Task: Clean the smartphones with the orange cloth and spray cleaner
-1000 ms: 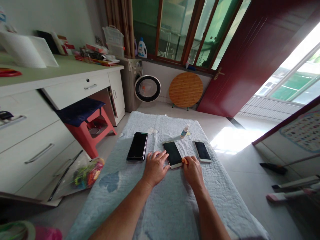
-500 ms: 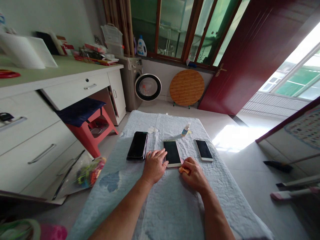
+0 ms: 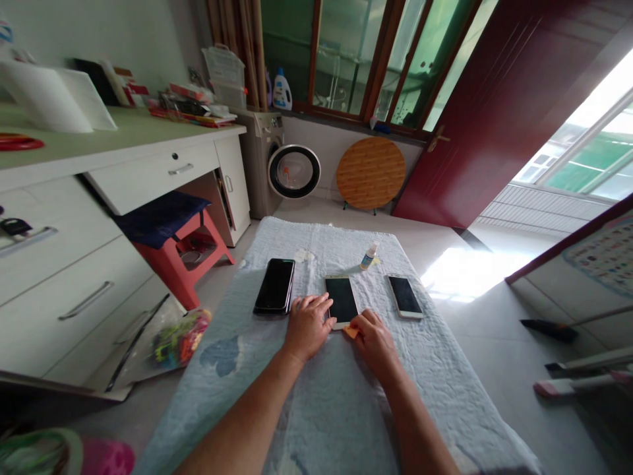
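A white-framed smartphone [image 3: 342, 300] with a dark screen lies face up on the cloth-covered table. My left hand [image 3: 309, 323] rests at its left side, fingers stretched apart, with fingertips and thumb touching that edge. Pinched in my right hand [image 3: 372, 335] is a small orange cloth [image 3: 351, 332], held against the phone's lower right corner; most of the cloth is hidden by the fingers. To the left lies a black phone [image 3: 275, 285], and a smaller white phone [image 3: 405, 297] lies to the right. Behind the middle phone stands a little spray bottle [image 3: 368, 256].
A light blue quilted cloth [image 3: 316, 409] covers the table. At left are a red stool [image 3: 198, 264], white drawers [image 3: 39, 290] and a plastic bag [image 3: 163, 346]. Farther back are a washing machine with its door [image 3: 295, 171] ajar and a round wooden board [image 3: 370, 173].
My right hand has shifted slightly left with the orange cloth, along the phone's lower edge. My left hand stays at the phone's left side. The view has moved a little.
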